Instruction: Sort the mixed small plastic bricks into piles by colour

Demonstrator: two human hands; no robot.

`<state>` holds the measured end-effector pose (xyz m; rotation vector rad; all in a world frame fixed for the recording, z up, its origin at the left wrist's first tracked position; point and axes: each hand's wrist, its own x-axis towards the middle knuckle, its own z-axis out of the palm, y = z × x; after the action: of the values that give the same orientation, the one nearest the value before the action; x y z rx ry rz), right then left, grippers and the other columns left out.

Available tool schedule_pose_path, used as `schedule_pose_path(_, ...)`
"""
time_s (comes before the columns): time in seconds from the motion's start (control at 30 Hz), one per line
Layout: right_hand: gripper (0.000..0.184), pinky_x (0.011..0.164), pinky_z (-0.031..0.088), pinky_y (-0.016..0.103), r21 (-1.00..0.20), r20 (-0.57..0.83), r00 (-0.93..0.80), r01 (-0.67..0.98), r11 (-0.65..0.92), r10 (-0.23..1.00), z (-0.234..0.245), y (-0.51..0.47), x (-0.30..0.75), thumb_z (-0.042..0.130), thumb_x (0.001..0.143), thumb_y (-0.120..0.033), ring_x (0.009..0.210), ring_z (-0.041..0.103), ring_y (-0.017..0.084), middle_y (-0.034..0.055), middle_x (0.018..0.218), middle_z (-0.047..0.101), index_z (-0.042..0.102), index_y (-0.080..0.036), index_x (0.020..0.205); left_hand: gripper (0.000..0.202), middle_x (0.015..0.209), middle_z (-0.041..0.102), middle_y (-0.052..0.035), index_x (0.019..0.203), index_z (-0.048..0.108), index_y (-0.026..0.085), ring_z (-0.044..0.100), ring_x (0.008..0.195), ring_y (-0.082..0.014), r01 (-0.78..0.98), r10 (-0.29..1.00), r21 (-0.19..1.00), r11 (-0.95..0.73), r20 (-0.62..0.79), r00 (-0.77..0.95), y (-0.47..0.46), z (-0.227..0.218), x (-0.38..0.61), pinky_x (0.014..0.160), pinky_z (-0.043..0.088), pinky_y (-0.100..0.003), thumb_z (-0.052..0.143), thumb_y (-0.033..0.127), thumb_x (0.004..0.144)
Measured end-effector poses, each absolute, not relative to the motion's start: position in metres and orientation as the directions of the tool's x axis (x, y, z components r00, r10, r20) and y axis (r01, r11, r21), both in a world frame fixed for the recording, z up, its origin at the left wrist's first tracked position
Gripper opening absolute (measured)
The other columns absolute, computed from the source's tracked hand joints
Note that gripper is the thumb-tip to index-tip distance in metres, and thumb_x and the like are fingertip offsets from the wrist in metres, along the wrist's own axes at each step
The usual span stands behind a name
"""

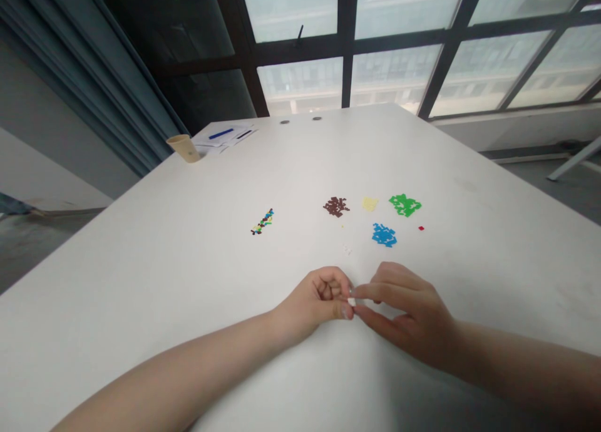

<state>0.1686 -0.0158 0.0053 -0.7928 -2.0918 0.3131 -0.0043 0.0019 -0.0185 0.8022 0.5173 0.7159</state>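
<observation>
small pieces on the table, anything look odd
Yes: the strip of mixed-colour pieces looks odd, since the brown heap, green heap and blue heap are each one colour. A lone red piece also lies apart.

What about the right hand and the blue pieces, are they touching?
Apart: the head view shows the right hand below the blue pieces, with bare white table between them.

Nothing can be read from here. The sheets of paper at the far end of the desk carry marks too small to make out, and neither the tan cup beside them nor the small white piece shows legible lettering.
</observation>
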Motion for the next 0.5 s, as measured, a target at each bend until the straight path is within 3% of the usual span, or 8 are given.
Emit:
schedule_pose_path(0.2,0.005,0.057,0.040,0.025,-0.540,0.630,-0.373,0.421,0.729,0.681,0.009,-0.017,0.168,0.058,0.076,-0.017,0.056,0.050,0.010,-0.0009,0.058,0.056,0.062,-0.019,0.076,0.036,0.063,0.053,0.0037,0.070,0.049,0.014,0.047,0.055,-0.0046,-0.332,0.753,0.835,0.439,-0.140,0.643,0.004,-0.020,-0.005,0.055,0.034,-0.017,0.078,0.028,0.054)
schedule_pose_path(0.33,0.003,0.051,0.039,0.023,-0.634,0.584,-0.260,0.445,0.632,0.769,0.016,-0.016,0.171,0.060,0.074,-0.020,0.053,0.049,0.009,-0.0027,0.055,0.052,0.063,-0.020,0.075,0.032,0.063,0.045,0.0042,0.075,0.048,0.014,0.038,0.055,-0.0046,-0.082,0.667,0.933,0.350,-0.187,0.721,0.004,-0.019,-0.007,0.053,0.030,-0.017,0.069,0.037,0.065)
schedule_pose_path(0.43,0.003,0.049,0.038,0.022,-0.681,0.528,-0.217,0.470,0.562,0.821,0.019,-0.015,0.172,0.061,0.073,-0.023,0.051,0.047,0.009,-0.0036,0.054,0.048,0.064,-0.021,0.074,0.022,0.063,0.043,0.0039,0.076,0.051,0.015,0.038,0.056,-0.0066,0.226,0.563,0.972,0.071,-0.226,0.795,0.001,-0.014,-0.008,0.052,0.031,-0.019,0.063,0.033,0.071)
schedule_pose_path(0.5,0.004,0.050,0.039,0.022,-0.700,0.505,-0.209,0.470,0.538,0.838,0.019,-0.014,0.172,0.061,0.073,-0.024,0.051,0.047,0.010,-0.0037,0.054,0.047,0.064,-0.021,0.074,0.017,0.067,0.048,0.0013,0.076,0.053,0.016,0.042,0.061,-0.0091,0.307,0.511,0.928,-0.209,-0.164,0.844,-0.001,-0.010,-0.008,0.056,0.035,-0.021,0.062,0.030,0.072)
